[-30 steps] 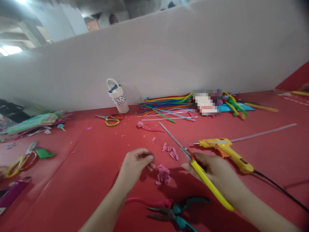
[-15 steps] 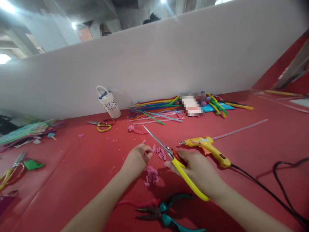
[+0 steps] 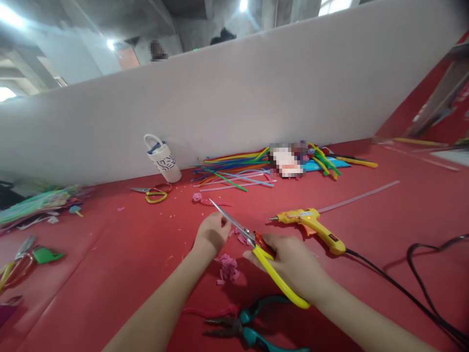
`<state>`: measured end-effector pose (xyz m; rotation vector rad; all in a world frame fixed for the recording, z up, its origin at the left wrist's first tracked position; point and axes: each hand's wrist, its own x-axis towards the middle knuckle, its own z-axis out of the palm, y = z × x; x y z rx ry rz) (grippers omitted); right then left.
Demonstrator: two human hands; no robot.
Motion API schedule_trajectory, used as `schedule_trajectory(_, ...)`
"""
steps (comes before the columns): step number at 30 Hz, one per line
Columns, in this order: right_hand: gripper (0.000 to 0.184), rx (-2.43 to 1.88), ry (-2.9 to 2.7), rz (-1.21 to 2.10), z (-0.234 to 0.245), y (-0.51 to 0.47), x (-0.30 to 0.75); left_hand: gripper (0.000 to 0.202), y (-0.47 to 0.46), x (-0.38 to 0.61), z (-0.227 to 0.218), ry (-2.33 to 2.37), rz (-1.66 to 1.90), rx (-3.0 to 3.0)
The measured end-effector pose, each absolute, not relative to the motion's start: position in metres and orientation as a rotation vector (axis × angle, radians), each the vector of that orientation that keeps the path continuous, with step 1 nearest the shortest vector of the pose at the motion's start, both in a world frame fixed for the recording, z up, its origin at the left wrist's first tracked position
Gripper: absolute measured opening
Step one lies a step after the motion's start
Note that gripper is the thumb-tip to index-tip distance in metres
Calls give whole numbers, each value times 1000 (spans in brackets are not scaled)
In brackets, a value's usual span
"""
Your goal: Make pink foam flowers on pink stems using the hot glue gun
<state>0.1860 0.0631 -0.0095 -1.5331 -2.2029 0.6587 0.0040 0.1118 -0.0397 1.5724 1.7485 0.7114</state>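
"Where the right hand (image 3: 291,261) appears, how is it set?"

"It is closed around the scissors (image 3: 264,259), with the red handle partly hidden within the grasp and the yellow handle extending back along the outer side. The blades point forward and to the left, above the red tabletop (image 3: 128,244)."

"And the left hand (image 3: 215,231)?"

"Its fingers are curled inward, close to the blades. The fingertips are partly hidden, so I cannot tell whether they pinch anything."

"Where do the pink clippings (image 3: 228,267) lie?"

"One heap rests on the tabletop between the two forearms, nearer the wearer than the blades; a smaller group (image 3: 242,238) lies just beyond it, partly covered by the scissors."

"What surrounds the hands?"

"Pliers (image 3: 238,326) with teal handles lie at the near edge of the view, beside a pink stem (image 3: 205,311). A yellow glue gun (image 3: 315,226) rests to the right, its nozzle pointing left. Beyond the left hand lies a pink-headed stem (image 3: 198,197); farther back, a white cup (image 3: 164,161) stands near a bundle of coloured strips (image 3: 234,166)."
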Motion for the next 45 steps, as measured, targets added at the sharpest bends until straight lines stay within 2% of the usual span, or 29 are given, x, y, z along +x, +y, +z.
schedule_trajectory(6, 44, -1554, -2206, 666, -10, 64, 185, 11, 85, -16, -24, 1585, 923, 1243)
schedule_trajectory(11, 44, -1569, -2238, 662, -14, 66, 183, 16, 60, -31, -16, 1413, 1119, 973)
schedule_trajectory(19, 42, -1586, -2259, 633, -23, 68, 184, 17, 61, -21, -19, 1315, 1197, 811)
schedule_trajectory(24, 44, -1578, -2249, 612, -25, 71, 184, 26, 64, -26, -24, 1280, 1280, 759)
schedule_trajectory(28, 43, -1598, -2272, 657, -22, 68, 184, 17, 60, -27, -23, 1249, 1280, 726)
schedule_trajectory(37, 31, -1520, -2452, 622, -8, 57, 180, 11, 40, -36, 1, 1106, 1268, 656)
schedule_trajectory(45, 32, -1522, -2520, 704, -13, 54, 178, 2, 35, -34, 9, 1087, 1243, 713)
